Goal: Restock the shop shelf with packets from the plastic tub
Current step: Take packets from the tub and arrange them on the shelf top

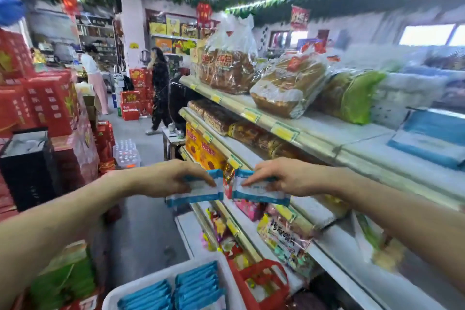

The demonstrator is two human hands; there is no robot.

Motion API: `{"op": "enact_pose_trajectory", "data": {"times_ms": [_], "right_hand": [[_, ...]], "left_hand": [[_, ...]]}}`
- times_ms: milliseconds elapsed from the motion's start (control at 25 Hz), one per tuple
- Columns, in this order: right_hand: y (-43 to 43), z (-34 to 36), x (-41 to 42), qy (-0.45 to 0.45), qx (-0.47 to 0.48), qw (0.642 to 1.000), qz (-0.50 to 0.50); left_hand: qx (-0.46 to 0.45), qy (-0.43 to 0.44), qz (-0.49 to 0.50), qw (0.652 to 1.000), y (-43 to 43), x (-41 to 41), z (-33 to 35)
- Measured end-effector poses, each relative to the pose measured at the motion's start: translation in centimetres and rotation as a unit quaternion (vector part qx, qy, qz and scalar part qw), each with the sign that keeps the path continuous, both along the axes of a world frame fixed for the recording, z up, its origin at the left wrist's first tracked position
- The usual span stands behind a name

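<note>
My left hand (166,178) grips a blue and white packet (198,190) at chest height, in front of the shelf unit. My right hand (284,177) grips a second blue and white packet (259,192) right beside it; the two packets nearly touch. Both are held just off the front edge of a middle shelf (314,209). Below me stands the white plastic tub (161,278), with several blue packets (196,282) standing in rows.
Bagged bread (286,85) lies on the top shelf, snack packs on the lower ones. A red basket (264,282) sits beside the tub. Red gift boxes (45,106) are stacked on the left. Two people stand far down the aisle (141,131).
</note>
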State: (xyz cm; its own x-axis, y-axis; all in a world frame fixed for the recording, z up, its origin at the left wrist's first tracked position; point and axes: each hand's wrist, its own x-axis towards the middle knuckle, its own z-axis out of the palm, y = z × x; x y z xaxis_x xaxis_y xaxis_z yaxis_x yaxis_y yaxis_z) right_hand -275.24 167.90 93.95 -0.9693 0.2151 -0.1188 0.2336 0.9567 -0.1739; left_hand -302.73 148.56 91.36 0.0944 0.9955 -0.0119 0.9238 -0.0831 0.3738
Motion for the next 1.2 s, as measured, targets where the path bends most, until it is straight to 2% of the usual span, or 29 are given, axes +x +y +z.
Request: {"op": "enact_pose_trajectory", "data": {"times_ms": [240, 480, 680, 840, 1040, 1200], "right_hand": [[2.0, 12.7, 12.1, 0.046, -0.001, 0.994, -0.102], [2.3, 17.3, 27.6, 0.082, -0.002, 0.969, -0.232], [1.5, 17.4, 41.4, 0.083, 0.007, 0.928, -0.364], [1.6, 15.0, 47.3, 0.073, 0.001, 0.899, -0.431], [2.4, 12.8, 49.1, 0.048, 0.045, 0.888, -0.454], [3.3, 12.5, 49.6, 0.011, 0.155, 0.901, -0.405]], "left_hand": [[0.057, -0.021, -0.138, 0.989, 9.9, 8.4, 12.7], [0.046, -0.082, -0.261, 0.961, 17.6, 21.8, 18.0], [0.036, -0.064, -0.317, 0.945, 21.3, 30.6, 19.1], [0.039, -0.052, -0.344, 0.937, 22.4, 35.0, 19.5], [0.039, -0.048, -0.356, 0.933, 23.1, 38.0, 19.6], [0.037, -0.06, -0.35, 0.934, 23.3, 38.8, 19.7]]}}
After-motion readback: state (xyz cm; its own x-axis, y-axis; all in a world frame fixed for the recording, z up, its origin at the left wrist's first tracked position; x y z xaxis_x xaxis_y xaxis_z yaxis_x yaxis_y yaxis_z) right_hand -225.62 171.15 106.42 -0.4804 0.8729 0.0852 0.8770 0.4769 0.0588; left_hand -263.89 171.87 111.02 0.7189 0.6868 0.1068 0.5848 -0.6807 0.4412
